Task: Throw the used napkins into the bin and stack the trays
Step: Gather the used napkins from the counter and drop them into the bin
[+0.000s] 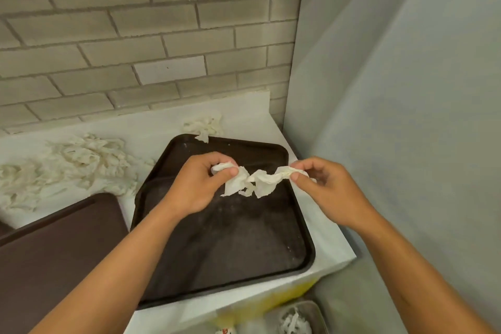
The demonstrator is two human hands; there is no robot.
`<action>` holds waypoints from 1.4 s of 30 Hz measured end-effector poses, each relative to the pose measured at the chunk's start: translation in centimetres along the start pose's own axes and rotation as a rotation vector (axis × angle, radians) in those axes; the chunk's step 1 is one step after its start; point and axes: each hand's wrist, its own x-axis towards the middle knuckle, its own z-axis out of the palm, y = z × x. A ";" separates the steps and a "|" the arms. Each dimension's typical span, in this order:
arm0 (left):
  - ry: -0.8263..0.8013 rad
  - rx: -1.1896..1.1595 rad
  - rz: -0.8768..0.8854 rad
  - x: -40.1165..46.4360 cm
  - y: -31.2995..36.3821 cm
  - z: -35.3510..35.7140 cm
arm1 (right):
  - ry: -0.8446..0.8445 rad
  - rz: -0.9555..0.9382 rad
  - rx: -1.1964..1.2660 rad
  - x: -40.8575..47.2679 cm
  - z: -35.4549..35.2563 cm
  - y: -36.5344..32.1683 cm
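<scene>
Here, the brick wall (130, 35) rises behind a white counter (244, 114), and a plain grey wall (406, 89) closes in on the counter's right side. On the counter lies a dark brown tray (230, 252), which serves as the landmark: it sits flat, its near edge reaching the counter's front lip. To the left of that tray, just beside it, is a second brown tray (54, 266), cut off by the frame's edge. Behind and to the left of the landmark tray a large heap of crumpled napkins (73, 165) spreads over the counter, and a smaller crumpled napkin (204, 126) lies at the tray's far rim, one corner overlapping it. Below the tray's near right corner, lower than the counter, is the bin (309, 309), with shredded paper (294, 323) inside. Above the tray's far half, both hands hold one torn white napkin (257, 180) stretched between them: the left hand (200, 184) pinches its left end with curled fingers and thumb, and the right hand (325, 187) pinches its right end between thumb and fingertips.
</scene>
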 end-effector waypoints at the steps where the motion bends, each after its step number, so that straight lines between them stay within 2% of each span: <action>1: -0.018 -0.015 -0.002 -1.0 0.5 1.1 | 0.011 0.006 0.023 -1.7 -0.5 0.4; 9: -0.215 -0.134 -0.028 -6.8 2.7 12.0 | 0.124 0.070 0.124 -13.4 -4.1 5.0; 14: -0.330 -0.183 -0.049 -10.5 2.3 18.6 | 0.178 0.210 0.059 -19.1 -5.0 8.3; 20: -0.360 -0.183 0.001 -14.3 -0.7 24.7 | 0.232 0.384 0.007 -23.4 -3.6 12.7; 29: -0.463 -0.152 -0.246 -17.2 -10.8 33.3 | 0.314 0.612 -0.109 -25.5 2.7 24.2; 35: -0.511 -0.125 -0.390 -18.1 -19.6 39.0 | 0.266 0.797 -0.165 -25.9 7.5 35.0; 42: -0.590 0.024 -0.457 -18.1 -27.8 44.6 | 0.165 0.859 -0.233 -25.2 11.4 44.3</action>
